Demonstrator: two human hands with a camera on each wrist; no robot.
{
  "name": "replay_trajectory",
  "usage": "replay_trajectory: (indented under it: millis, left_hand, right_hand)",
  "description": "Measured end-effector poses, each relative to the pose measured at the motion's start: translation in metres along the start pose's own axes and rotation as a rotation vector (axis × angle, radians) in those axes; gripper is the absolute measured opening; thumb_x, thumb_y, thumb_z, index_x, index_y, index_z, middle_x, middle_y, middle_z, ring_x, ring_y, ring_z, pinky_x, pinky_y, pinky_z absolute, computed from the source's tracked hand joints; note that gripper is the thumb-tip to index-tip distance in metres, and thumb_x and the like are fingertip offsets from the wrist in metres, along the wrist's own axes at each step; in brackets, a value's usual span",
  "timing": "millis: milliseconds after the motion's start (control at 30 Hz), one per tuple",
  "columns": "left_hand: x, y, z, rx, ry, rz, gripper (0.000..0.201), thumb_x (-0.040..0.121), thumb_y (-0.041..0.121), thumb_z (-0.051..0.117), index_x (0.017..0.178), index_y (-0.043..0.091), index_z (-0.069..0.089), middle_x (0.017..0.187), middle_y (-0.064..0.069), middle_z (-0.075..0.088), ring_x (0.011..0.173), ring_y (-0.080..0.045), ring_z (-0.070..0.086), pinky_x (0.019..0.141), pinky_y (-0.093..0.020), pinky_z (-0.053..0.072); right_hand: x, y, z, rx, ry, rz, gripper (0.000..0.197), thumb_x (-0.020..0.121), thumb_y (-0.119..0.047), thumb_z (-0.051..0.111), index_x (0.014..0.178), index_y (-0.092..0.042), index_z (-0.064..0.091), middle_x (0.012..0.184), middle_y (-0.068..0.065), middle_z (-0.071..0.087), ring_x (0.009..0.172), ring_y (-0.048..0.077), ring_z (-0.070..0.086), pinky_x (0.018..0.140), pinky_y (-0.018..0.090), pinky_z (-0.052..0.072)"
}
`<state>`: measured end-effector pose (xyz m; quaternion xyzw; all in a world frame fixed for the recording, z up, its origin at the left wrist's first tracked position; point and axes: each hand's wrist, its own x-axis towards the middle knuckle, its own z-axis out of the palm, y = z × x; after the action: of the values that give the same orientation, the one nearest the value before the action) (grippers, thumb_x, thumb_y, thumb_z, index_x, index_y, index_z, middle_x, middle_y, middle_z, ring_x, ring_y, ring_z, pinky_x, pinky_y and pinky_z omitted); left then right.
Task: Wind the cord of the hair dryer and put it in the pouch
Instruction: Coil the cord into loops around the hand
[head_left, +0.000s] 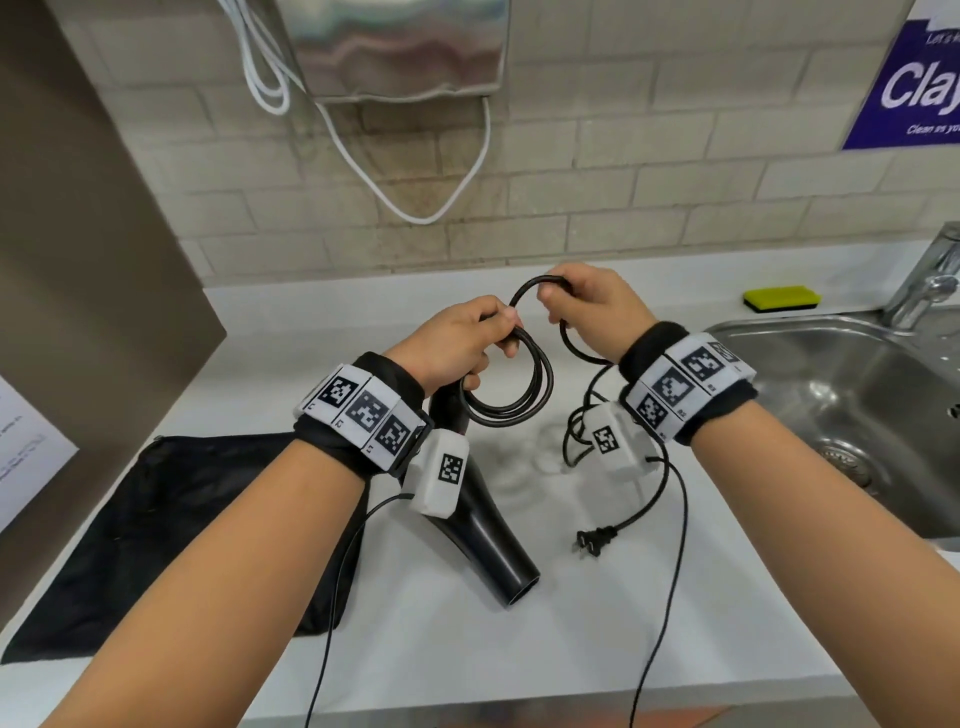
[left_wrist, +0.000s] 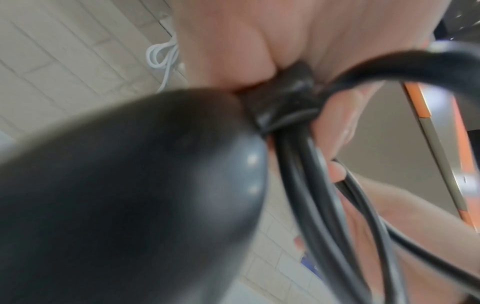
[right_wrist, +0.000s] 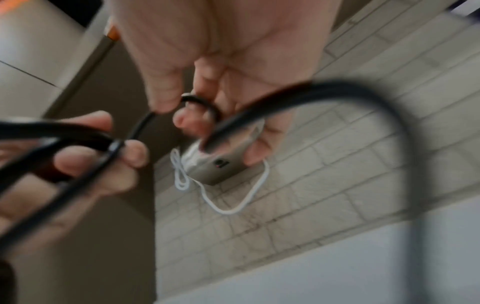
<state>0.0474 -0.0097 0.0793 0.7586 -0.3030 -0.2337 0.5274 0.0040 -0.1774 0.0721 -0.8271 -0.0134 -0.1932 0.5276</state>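
A black hair dryer (head_left: 488, 530) hangs nozzle-down above the white counter, its body (left_wrist: 124, 195) filling the left wrist view. My left hand (head_left: 462, 343) grips its handle together with several coiled loops of black cord (head_left: 519, 389). Just to the right, my right hand (head_left: 592, 306) pinches the cord (right_wrist: 197, 102) where it arches between the two hands. The loose remainder trails down past my right wrist to the two-pin plug (head_left: 595, 540) lying on the counter. A flat black pouch (head_left: 171, 525) lies on the counter at the left, under my left forearm.
A steel sink (head_left: 852, 415) with a tap (head_left: 930, 280) sits at the right, a yellow-green sponge (head_left: 782, 299) behind it. A steel wall dispenser (head_left: 395, 47) with white cables (head_left: 415, 171) hangs above. A brown panel (head_left: 78, 260) stands at left. Thin black wrist-camera wires (head_left: 660, 597) dangle over the counter.
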Motion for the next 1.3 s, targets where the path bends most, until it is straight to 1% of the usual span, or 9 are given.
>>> replay_trajectory:
  millis: [133,233,433,600,733,867,967,1133,1300]
  left_hand:
    - [0.001,-0.002,0.003,-0.031,0.060,0.015,0.021,0.101,0.022,0.038,0.082,0.015,0.044,0.071,0.003,0.050,0.036,-0.004,0.023,0.037,-0.016,0.026]
    - [0.000,-0.001,0.003,-0.004,0.035,0.026,0.020,0.101,0.021,0.038,0.083,0.016,0.043,0.070,0.004,0.050,0.036,-0.004,0.023,0.036,-0.016,0.027]
    - [-0.001,0.001,0.001,-0.015,-0.023,0.028,0.017,0.101,0.022,0.039,0.086,0.017,0.047,0.069,0.002,0.046,0.036,-0.004,0.023,0.036,-0.015,0.027]
    - [-0.004,0.002,-0.002,-0.034,-0.066,0.009,0.017,0.101,0.020,0.039,0.086,0.018,0.048,0.068,0.001,0.046,0.037,-0.004,0.022,0.035,-0.015,0.025]
    - [-0.005,0.002,-0.004,-0.027,-0.057,-0.018,0.015,0.101,0.021,0.040,0.089,0.016,0.049,0.070,0.003,0.049,0.038,-0.004,0.024,0.037,-0.016,0.027]
    - [-0.001,-0.001,-0.002,0.004,0.022,-0.045,0.015,0.100,0.025,0.042,0.097,0.013,0.051,0.086,0.000,0.060,0.036,-0.004,0.026,0.038,-0.018,0.029]
    - [0.006,-0.001,0.002,0.038,0.060,-0.044,0.028,0.100,0.027,0.042,0.114,0.004,0.051,0.086,-0.009,0.045,0.034,-0.003,0.029,0.039,-0.018,0.031]
    - [0.009,-0.002,0.007,-0.013,0.078,-0.020,0.014,0.099,0.028,0.043,0.099,0.016,0.052,0.083,-0.006,0.041,0.034,-0.002,0.032,0.040,-0.017,0.033]
    - [0.008,-0.001,0.006,-0.050,0.018,0.018,0.013,0.100,0.026,0.042,0.100,0.018,0.053,0.107,-0.003,0.057,0.035,-0.002,0.031,0.039,-0.016,0.033]
  right_hand:
    - [-0.018,0.045,-0.013,-0.181,-0.088,0.292,0.054,0.084,-0.015,0.065,0.131,-0.024,0.042,0.120,0.005,0.055,0.108,0.018,0.052,0.099,0.032,0.039]
    - [-0.035,0.080,-0.011,-0.311,-0.176,0.531,0.079,0.079,-0.025,0.070,0.143,-0.026,0.024,0.144,0.006,0.037,0.130,0.025,0.039,0.105,0.035,0.033]
    - [-0.046,0.110,0.023,-0.425,-0.242,0.560,0.058,0.083,-0.040,0.062,0.135,-0.030,0.040,0.141,0.009,0.043,0.124,0.025,0.046,0.098,0.031,0.036]
    - [-0.024,0.111,0.056,-0.599,-0.151,0.507,0.078,0.064,-0.065,0.061,0.132,-0.046,0.028,0.134,-0.003,0.048,0.122,0.025,0.047,0.107,0.055,0.021]
    - [-0.008,0.119,0.072,-0.546,-0.249,0.539,0.022,0.073,-0.040,0.063,0.066,-0.024,0.050,0.071,-0.007,0.057,0.077,0.020,0.055,0.077,0.033,0.048]
    - [-0.012,0.101,0.058,-0.158,0.052,0.404,0.018,0.078,-0.008,0.066,0.076,0.007,0.056,0.068,0.019,0.053,0.061,0.016,0.046,0.043,0.013,0.038]
    - [-0.012,0.066,0.041,-0.016,0.149,0.142,0.036,0.070,0.010,0.065,0.057,-0.010,0.038,0.058,0.002,0.035,0.049,0.007,0.032,0.048,0.018,0.032]
    - [-0.022,0.046,0.025,-0.048,0.176,-0.078,0.050,0.065,0.015,0.066,0.062,-0.023,0.035,0.093,0.003,0.041,0.057,-0.002,0.038,0.057,0.004,0.034]
    - [-0.028,0.044,0.028,-0.244,-0.036,-0.125,0.033,0.065,-0.004,0.064,0.097,0.003,0.060,0.115,0.016,0.042,0.085,0.014,0.047,0.075,0.000,0.037]
